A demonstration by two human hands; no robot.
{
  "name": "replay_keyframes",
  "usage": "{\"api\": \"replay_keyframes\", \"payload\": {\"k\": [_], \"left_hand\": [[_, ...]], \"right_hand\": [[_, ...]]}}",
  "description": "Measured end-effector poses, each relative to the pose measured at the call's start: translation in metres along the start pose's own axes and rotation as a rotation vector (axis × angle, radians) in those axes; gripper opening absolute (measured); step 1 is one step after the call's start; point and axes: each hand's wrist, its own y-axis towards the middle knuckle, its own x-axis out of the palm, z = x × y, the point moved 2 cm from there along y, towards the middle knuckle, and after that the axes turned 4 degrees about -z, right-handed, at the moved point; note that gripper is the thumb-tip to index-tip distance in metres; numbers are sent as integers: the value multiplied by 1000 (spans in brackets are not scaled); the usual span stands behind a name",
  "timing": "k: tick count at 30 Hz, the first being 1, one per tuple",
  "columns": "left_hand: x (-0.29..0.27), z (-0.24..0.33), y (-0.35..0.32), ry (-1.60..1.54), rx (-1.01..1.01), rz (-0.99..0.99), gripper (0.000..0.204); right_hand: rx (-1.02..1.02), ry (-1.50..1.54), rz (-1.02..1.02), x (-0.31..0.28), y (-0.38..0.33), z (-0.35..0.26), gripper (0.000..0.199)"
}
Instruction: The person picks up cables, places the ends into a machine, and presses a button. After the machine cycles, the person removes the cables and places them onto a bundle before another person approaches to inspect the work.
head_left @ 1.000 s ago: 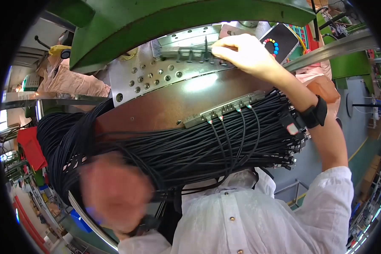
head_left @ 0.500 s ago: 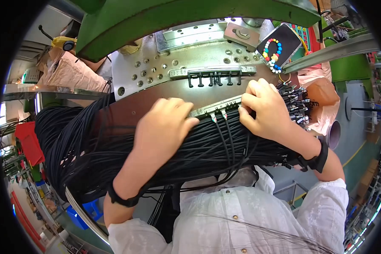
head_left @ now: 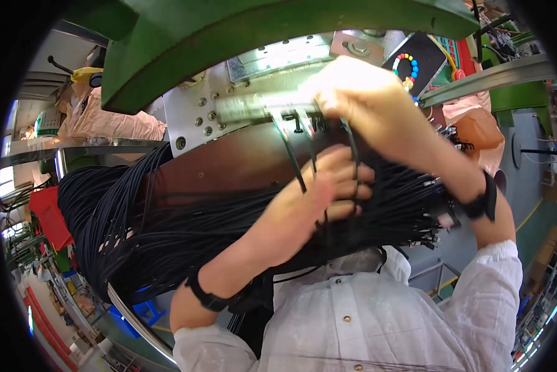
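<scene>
My right hand [head_left: 368, 102] is raised over the machine plate, fingers closed on a blurred metal mould bar [head_left: 241, 108]. Several black cables [head_left: 291, 152] hang down from the bar, with light-coloured ends at its edge. Below, my left hand [head_left: 312, 195] curls its fingers around these cables; its exact hold is blurred. Behind the bar, dark moulded pieces at the plate's front edge are partly hidden. A thick bundle of black cables [head_left: 185, 232] lies under and beside my left forearm.
A green machine frame [head_left: 278, 40] arches above the drilled metal plate [head_left: 188, 115]. A brown board [head_left: 210, 164] lies in front of the plate. At the back right are a bead bracelet [head_left: 413, 65] and a metal rail [head_left: 489, 80]; brown paper [head_left: 483, 133] sits to the right.
My right hand has lifted the metal bar with its cables from the bundle up to the plate's front edge. My left hand has moved right and closed around the hanging cables.
</scene>
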Motion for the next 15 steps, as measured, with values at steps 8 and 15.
{"api": "replay_keyframes", "payload": {"k": [8,15], "left_hand": [[-19,50,119,-325,-234,-345,28],[-34,36,165,-269,-192,-695,26]], "right_hand": [[236,-932,-196,-7,53,103,16],[225,-826,-32,-36,47,88,17]]}}
